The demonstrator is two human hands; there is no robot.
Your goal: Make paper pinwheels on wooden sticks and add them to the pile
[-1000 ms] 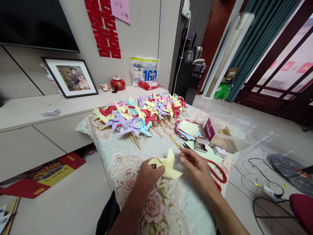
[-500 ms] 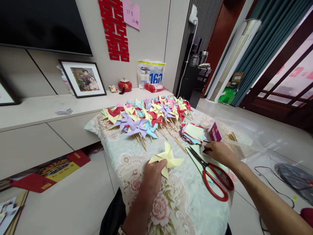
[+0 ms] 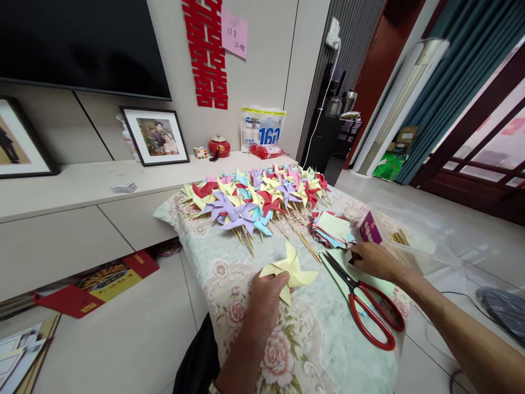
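My left hand (image 3: 264,298) pinches a folded yellow paper pinwheel (image 3: 292,271) against the floral tablecloth (image 3: 311,350). My right hand (image 3: 375,261) reaches to the right, fingers curled over a small open box beside a purple carton (image 3: 371,229); what the fingers hold is hidden. Red-handled scissors (image 3: 369,312) lie open between my two hands. A large heap of finished pinwheels on sticks (image 3: 258,200) covers the far half of the table. A stack of coloured paper squares (image 3: 333,229) sits just beyond my right hand.
Loose wooden sticks (image 3: 305,245) lie by the paper stack. A clear plastic box (image 3: 414,246) holds more sticks at the right table edge. A low white cabinet (image 3: 82,213) with framed photos (image 3: 158,137) runs along the left. Cables lie on the floor at right.
My right hand left the yellow pinwheel and moved right to the small box by the purple carton. My left hand kept hold of the pinwheel. The view shifted slightly.
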